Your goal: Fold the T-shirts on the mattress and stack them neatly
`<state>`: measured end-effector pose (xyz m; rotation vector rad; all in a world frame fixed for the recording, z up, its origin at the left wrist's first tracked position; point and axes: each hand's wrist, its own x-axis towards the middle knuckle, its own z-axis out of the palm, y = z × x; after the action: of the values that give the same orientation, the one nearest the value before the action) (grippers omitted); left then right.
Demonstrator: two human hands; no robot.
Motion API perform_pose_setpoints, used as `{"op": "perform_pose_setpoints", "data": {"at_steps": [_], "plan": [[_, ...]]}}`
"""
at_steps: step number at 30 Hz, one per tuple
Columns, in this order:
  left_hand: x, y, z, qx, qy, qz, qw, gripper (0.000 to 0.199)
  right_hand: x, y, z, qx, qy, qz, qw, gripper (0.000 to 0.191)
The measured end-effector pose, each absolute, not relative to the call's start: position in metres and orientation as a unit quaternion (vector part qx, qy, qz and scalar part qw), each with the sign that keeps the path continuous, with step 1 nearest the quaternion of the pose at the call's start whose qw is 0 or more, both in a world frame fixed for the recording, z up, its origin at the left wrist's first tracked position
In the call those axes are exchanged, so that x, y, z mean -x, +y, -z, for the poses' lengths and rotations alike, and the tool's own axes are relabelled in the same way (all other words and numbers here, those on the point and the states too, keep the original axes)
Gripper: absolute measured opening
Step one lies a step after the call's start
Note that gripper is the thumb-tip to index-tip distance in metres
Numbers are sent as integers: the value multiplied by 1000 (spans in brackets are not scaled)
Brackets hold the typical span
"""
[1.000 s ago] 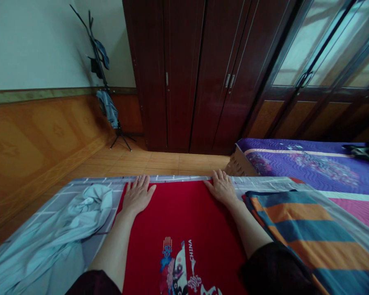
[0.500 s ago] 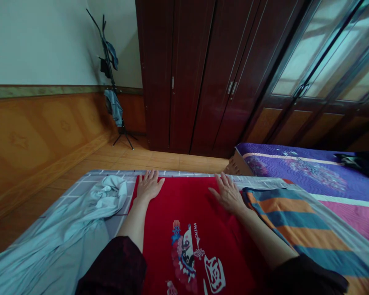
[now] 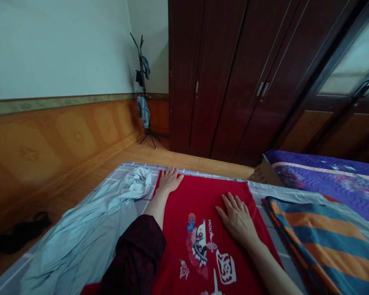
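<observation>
A red cloth (image 3: 199,194) with a white and blue print and the word "CHINA" lies flat on a grey checked bedsheet (image 3: 260,190). My left hand (image 3: 170,180) rests palm down at the cloth's far edge, fingers apart, holding nothing. My right hand (image 3: 236,219) lies flat on the red cloth, next to the print (image 3: 198,241), and it holds nothing either. A dark patterned sleeve (image 3: 137,258) covers my left forearm.
A crumpled pale blue sheet (image 3: 80,229) lies left of the red cloth, and a striped orange and blue blanket (image 3: 322,235) lies right of it. Beyond are a purple quilt (image 3: 326,180), a dark wardrobe (image 3: 233,82), a coat stand (image 3: 144,90) and dark shoes (image 3: 18,233).
My right hand has slid from the cloth's far edge toward me. My view has swung left, and my left hand stays near the far edge.
</observation>
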<state>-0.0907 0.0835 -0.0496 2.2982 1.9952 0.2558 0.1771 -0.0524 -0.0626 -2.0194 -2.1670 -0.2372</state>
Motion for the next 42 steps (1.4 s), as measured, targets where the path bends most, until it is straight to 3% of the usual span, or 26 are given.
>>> {"op": "perform_pose_setpoints", "data": {"at_steps": [9, 15, 26, 32, 42], "plan": [[66, -3, 36, -843, 534, -40, 55, 69, -177, -53, 55, 670, -733, 73, 91, 58], [141, -11, 32, -738, 673, -43, 20, 63, -179, -53, 55, 669, -733, 63, 101, 59], [151, -35, 49, -675, 724, -125, -64, 17, -183, -56, 51, 669, -732, 48, 122, 56], [143, -45, 48, -679, 713, -143, -95, 27, -201, -49, 51, 716, -685, 70, 117, 58], [139, -58, 40, -751, 656, -70, -20, 52, -205, -49, 57, 711, -684, 106, 124, 59]]}}
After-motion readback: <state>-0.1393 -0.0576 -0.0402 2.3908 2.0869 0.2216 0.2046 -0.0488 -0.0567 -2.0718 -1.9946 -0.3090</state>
